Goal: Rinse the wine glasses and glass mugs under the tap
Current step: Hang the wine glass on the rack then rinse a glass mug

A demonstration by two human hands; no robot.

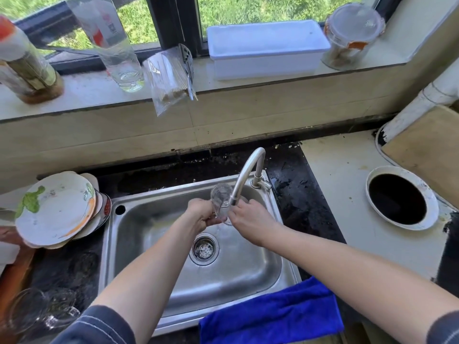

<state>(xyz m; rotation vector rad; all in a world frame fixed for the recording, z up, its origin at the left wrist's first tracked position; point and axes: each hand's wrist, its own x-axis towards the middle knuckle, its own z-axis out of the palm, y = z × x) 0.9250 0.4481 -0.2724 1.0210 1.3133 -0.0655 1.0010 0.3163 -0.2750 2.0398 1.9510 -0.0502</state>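
A clear glass mug (221,198) is held tilted under the spout of the curved steel tap (248,170), over the steel sink (260,269). My left hand (202,213) grips it from the left and below. From the right, my right hand (249,219) closes its fingers on the rim. More clear glassware (42,309) stands on the dark counter at the lower left; its exact shapes are hard to make out.
A stack of plates (57,209) sits left of the sink. A blue cloth (273,314) hangs over the sink's front edge. A round hole (400,198) opens in the counter at right. Bottles (24,60), a white box (268,48) and a jar line the windowsill.
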